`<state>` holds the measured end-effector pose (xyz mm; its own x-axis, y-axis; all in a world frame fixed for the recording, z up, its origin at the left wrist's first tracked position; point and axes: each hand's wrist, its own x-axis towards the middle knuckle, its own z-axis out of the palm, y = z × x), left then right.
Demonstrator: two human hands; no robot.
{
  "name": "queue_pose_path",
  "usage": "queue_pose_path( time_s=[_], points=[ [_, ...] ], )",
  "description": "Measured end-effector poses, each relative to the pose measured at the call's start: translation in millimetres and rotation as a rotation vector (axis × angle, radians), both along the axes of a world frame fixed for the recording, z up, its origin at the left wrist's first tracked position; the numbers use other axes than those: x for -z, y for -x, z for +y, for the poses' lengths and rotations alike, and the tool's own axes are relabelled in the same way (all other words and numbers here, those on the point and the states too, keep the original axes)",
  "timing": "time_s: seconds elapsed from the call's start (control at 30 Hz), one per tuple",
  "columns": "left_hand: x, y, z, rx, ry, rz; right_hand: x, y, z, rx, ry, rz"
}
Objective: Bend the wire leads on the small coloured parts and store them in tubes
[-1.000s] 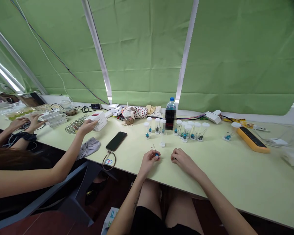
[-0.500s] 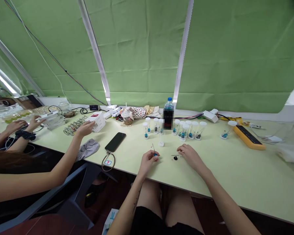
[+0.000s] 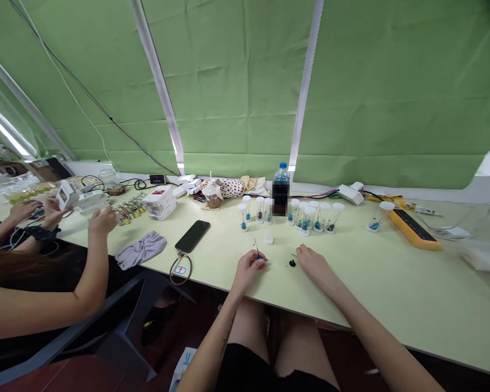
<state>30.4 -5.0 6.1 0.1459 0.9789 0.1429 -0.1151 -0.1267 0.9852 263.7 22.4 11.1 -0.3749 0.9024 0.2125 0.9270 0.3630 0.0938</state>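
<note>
Closest in, the person's left hand (image 3: 249,269) pinches a small blue bead on a thin wire (image 3: 259,257) between thumb and fingers, just above the near edge of the tabletop (image 3: 392,294). The bead sits at the fingertips, and the wire's long axis points up and away from the person, leaning slightly left. The right hand (image 3: 315,267) lies loosely curled on the tabletop, holding nothing that shows. Its fingertips are near a small black round piece (image 3: 292,263) and a short sliver of wire (image 3: 294,255).

Farther on stands a white cap (image 3: 268,239), and beyond it a row of clear capped vials (image 3: 310,218) with blue pieces inside. A water bottle (image 3: 281,188) with a blurred label stands behind them. To the right, a yellow power strip (image 3: 412,231) lies angled across the tabletop, with a tilted clear vial (image 3: 375,224) just beside it.

To the left are a black smartphone (image 3: 192,236) with a looped cord (image 3: 180,270) and a grey fabric band (image 3: 141,250). A co-worker's open hand (image 3: 103,220) hovers near a coil of metal rings (image 3: 126,212). Farther left, another pair of hands (image 3: 32,209) works beside a white box (image 3: 65,195).
</note>
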Motion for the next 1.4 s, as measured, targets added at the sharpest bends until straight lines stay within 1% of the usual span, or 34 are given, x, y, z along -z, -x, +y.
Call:
queue_pose_path(
  time_s=[0.1,0.17,0.23,0.3,0.4,0.53,0.67,0.8,1.07,1.4],
  points=[
    [-0.7,-5.9,-1.1,-0.003,-0.042,0.047,1.2,-9.7,-2.1,0.028,0.01,0.05],
    [-0.4,-11.9,-2.5,-0.006,-0.068,0.074,-2.6,-17.1,-5.0,0.011,0.054,0.18],
    [0.1,-19.3,-4.5,-0.017,-0.097,0.089,-7.8,-21.9,-9.9,-0.019,0.086,0.363],
    [0.2,-27.4,-6.7,-0.035,-0.136,0.099,-11.8,-22.0,-17.4,-0.055,0.082,0.524],
    [0.3,-39.1,-8.9,-0.044,-0.184,0.111,-13.1,-14.7,-31.5,-0.12,0.062,0.643],
    [2.0,-49.4,-8.0,-0.03,-0.169,0.083,-7.8,-2.2,-43.1,-0.148,-0.004,0.599],
    [4.0,-52.4,-6.2,-0.034,-0.131,0.042,0.3,4.8,-41.9,-0.12,-0.107,0.465],
    [4.9,-52.8,-5.6,-0.033,-0.134,0.059,6.0,8.4,-38.6,-0.099,-0.157,0.353],
    [3.9,-58.0,-4.8,-0.053,-0.138,0.164,10.6,8.0,-37.6,-0.106,-0.177,0.318],
    [-1.6,-57.7,-6.0,-0.046,-0.143,0.191,9.2,9.1,-36.7,-0.105,-0.13,0.319]
  ],
)
